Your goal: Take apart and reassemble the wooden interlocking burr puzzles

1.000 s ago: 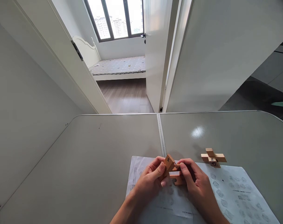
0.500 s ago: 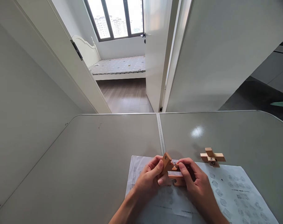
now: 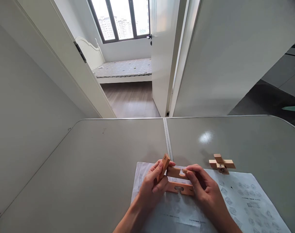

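Note:
My left hand (image 3: 151, 185) is closed around a wooden puzzle block marked 2 (image 3: 164, 165), which is tilted with its numbered end up. Between thumb and fingers, my right hand (image 3: 206, 185) grips the right end of a notched wooden puzzle piece (image 3: 173, 172). The left end of that piece reaches close to the block marked 2; whether they touch I cannot tell. Just nearer to me, another notched wooden piece (image 3: 186, 189) lies on the printed sheet (image 3: 178, 213), its left end beside my left fingers.
An assembled cross of wooden puzzle pieces (image 3: 221, 164) stands at the sheet's far right edge. The grey table (image 3: 89, 174) has a pale seam strip (image 3: 167, 136). Beyond its far edge are an open door (image 3: 162, 55) and a bed (image 3: 128, 68).
My left hand has shifted left with the block marked 2 and turned it more upright. More of both notched pieces now shows. My right hand has barely moved.

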`<state>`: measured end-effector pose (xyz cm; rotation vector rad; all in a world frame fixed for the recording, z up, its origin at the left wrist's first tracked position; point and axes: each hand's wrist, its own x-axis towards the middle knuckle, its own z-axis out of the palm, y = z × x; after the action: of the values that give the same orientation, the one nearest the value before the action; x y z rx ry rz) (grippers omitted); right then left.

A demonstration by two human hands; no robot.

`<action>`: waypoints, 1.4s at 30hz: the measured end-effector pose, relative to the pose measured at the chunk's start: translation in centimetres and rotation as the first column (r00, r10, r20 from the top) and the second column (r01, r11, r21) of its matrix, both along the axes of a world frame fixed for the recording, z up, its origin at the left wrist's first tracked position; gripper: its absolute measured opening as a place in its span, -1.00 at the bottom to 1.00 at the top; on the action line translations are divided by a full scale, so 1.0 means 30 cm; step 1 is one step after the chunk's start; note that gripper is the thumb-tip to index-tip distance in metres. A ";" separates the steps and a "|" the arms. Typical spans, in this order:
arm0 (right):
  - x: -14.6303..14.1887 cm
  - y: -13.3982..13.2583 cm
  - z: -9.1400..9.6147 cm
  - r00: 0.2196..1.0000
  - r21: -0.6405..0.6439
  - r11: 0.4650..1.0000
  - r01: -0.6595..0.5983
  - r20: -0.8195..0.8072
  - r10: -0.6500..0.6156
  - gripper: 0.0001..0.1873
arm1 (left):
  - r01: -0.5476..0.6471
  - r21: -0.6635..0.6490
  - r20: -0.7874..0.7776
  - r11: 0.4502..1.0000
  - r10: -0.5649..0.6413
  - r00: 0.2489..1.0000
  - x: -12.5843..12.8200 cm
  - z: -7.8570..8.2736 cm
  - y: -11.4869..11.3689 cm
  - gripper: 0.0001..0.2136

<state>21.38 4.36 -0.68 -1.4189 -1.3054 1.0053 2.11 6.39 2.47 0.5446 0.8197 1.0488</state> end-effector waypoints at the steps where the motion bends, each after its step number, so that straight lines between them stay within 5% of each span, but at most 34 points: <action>1: 0.002 0.001 0.001 0.999 -0.015 0.999 0.037 -0.023 -0.038 -0.58 | -0.020 -0.024 0.034 1.000 0.021 0.999 -0.004 0.001 0.000 -0.71; 5: 0.011 0.006 -0.010 0.986 -0.102 0.990 0.097 -0.124 -0.109 -0.52 | -0.048 -0.002 0.044 0.999 0.048 0.998 -0.002 -0.002 0.000 -0.66; 8: 0.011 0.007 -0.027 0.954 -0.187 0.971 0.152 -0.229 -0.193 -0.52 | -0.058 0.145 -0.165 0.988 0.082 0.983 0.022 -0.005 -0.010 -0.62; 11: 0.005 0.009 -0.034 0.882 -0.224 0.934 0.278 -0.325 -0.341 -0.50 | -0.021 0.332 -0.449 0.943 0.178 0.876 0.052 -0.022 -0.033 -0.68; 14: 0.002 0.011 -0.031 0.803 -0.279 0.890 0.362 -0.392 -0.449 -0.47 | 0.116 0.483 -0.631 0.868 0.254 0.733 0.068 -0.056 -0.055 -0.65; 17: 0.003 0.012 -0.027 0.775 -0.341 0.871 0.353 -0.415 -0.477 -0.46 | 0.280 0.621 -0.714 0.732 0.381 0.588 0.070 -0.085 -0.066 -0.60; 20: 0.005 0.012 -0.025 0.776 -0.359 0.875 0.324 -0.429 -0.463 -0.44 | 0.433 0.637 -0.761 0.638 0.434 0.482 0.069 -0.087 -0.068 -0.61; 23: 0.005 0.012 -0.024 0.780 -0.364 0.877 0.312 -0.430 -0.456 -0.42 | 0.501 0.619 -0.785 0.605 0.453 0.423 0.075 -0.076 -0.068 -0.63; 33: 0.001 0.013 -0.027 0.794 -0.332 0.897 0.291 -0.440 -0.420 -0.44 | 0.449 0.507 -0.859 0.735 0.470 0.201 0.089 -0.086 -0.066 -0.49; 42: 0.005 0.014 -0.030 0.846 -0.323 0.904 0.281 -0.361 -0.393 -0.45 | 0.410 0.499 -0.866 0.764 0.463 0.191 0.091 -0.071 -0.057 -0.56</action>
<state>21.54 4.77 -1.57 -1.4578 -0.5929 1.1820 4.83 4.67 0.35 2.0522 1.6266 0.8915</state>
